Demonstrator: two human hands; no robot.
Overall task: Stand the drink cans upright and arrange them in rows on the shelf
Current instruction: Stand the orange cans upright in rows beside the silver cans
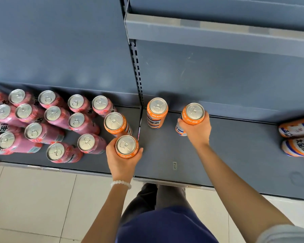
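Both hands are wrapped around orange cans on the grey shelf (165, 155). To the far left of the left hand (121, 160) stands a crowd of pink cans (51, 116), all upright, loosely bunched rather than in straight lines, reaching from the back wall almost to the front edge. The left hand, with a white bead bracelet (121, 183) on its wrist, curls its fingers and thumb around the front orange can (126, 146), gripping it just below the top rim; the can is upright, near the front of the shelf and close to the seam between two shelf boards. Just behind that hand stands a second orange can (115, 124), upright and next to the nearest pink ones. Between the two hands, toward the back wall, a third orange can (157, 113) stands upright on its own, just right of the slotted shelf post (138, 81). The right hand (197, 130) grips the right orange can (193, 114) from the side, fingers curled around its body with the thumb on the left; this can stands upright close to the back wall. Well to the right of the right hand, at the edge of view, two more orange cans (298, 137) lie on their sides, one in front of the other. Below the hands, pale floor tiles (33, 199) show in front of the shelf.
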